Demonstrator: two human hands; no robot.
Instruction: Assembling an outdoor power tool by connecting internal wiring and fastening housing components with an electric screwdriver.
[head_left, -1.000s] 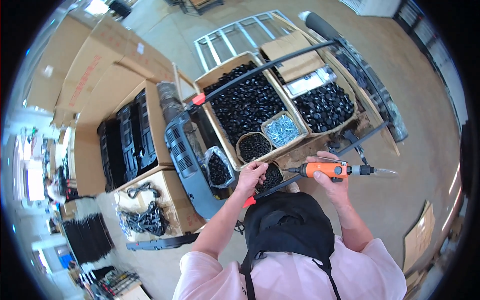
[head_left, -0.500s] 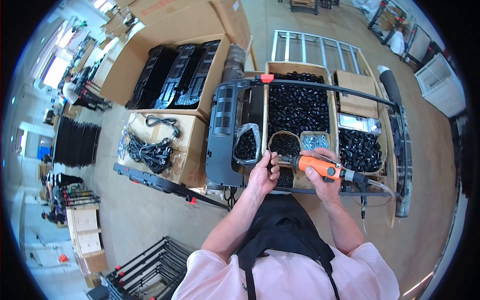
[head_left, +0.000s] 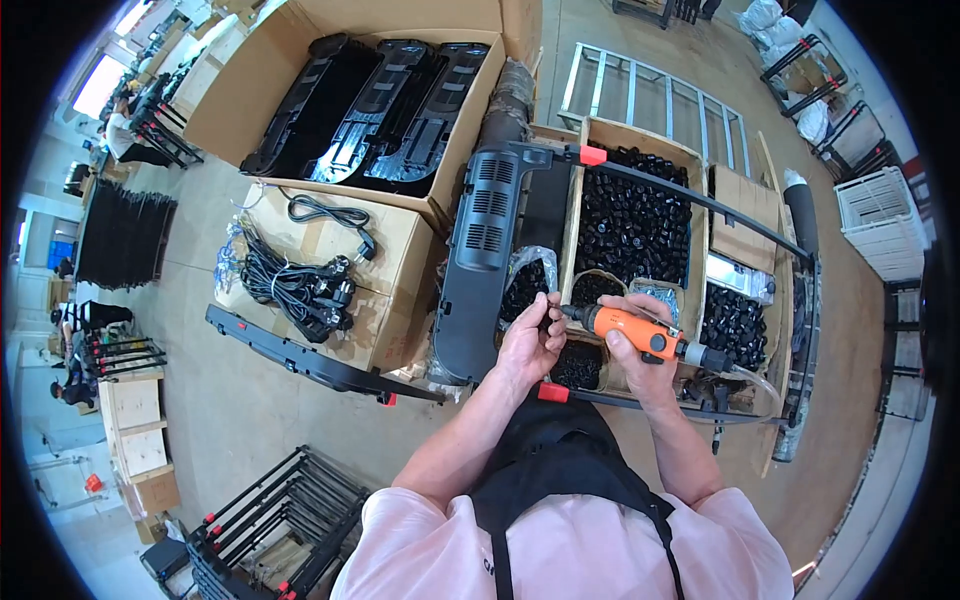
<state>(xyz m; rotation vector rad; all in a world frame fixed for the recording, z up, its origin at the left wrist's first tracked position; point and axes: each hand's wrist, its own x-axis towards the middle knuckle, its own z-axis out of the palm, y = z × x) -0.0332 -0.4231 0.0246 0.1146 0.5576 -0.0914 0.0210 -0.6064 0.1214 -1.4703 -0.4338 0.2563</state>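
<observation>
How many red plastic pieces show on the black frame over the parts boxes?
2: a far red plastic piece, near the dark grey vented panel, and a near red plastic piece, close to the left hand. Others may be hidden.

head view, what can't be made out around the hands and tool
Head view: anything pinched in the left hand: too small, and the hand itself covers it.
Head view: part of the silver fasteners, hidden by the right hand.
Head view: the gripped side of the orange power tool, hidden likewise.
</observation>
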